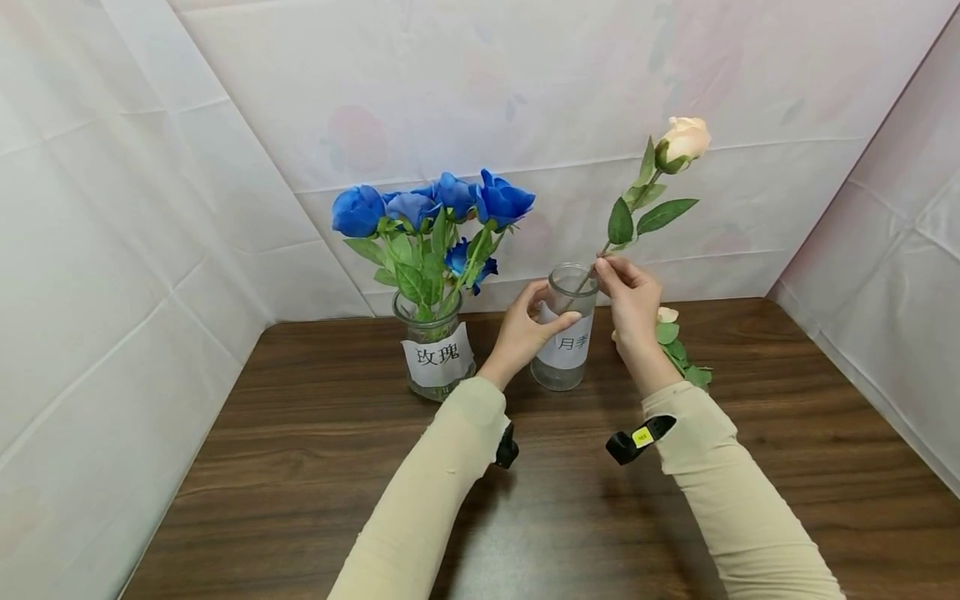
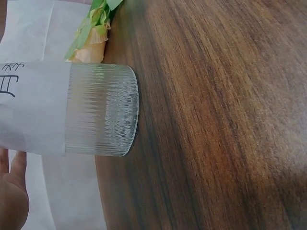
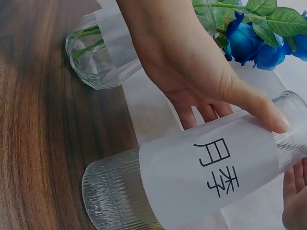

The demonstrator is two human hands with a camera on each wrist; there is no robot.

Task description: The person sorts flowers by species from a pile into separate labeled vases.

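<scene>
My left hand (image 1: 525,333) grips the upper part of a ribbed glass vase (image 1: 558,379), fingers behind it and thumb across the front. The vase stands upright on the table, a white paper label (image 3: 211,165) with black characters round it. My right hand (image 1: 633,304) pinches the stem of a peach rose (image 1: 686,142) beside the vase's rim. The stem slants down through the mouth into the glass; the bloom leans up to the right. In the left wrist view, the lower vase (image 2: 100,110) shows clearly. The stem's end is hard to make out.
Left of my left hand, a second labelled glass vase (image 1: 438,379) holds several blue roses (image 1: 457,196). More peach rose material (image 1: 678,346) lies on the wooden table (image 1: 540,517) behind my right wrist. A pale fabric backdrop (image 1: 480,92) rises behind the table.
</scene>
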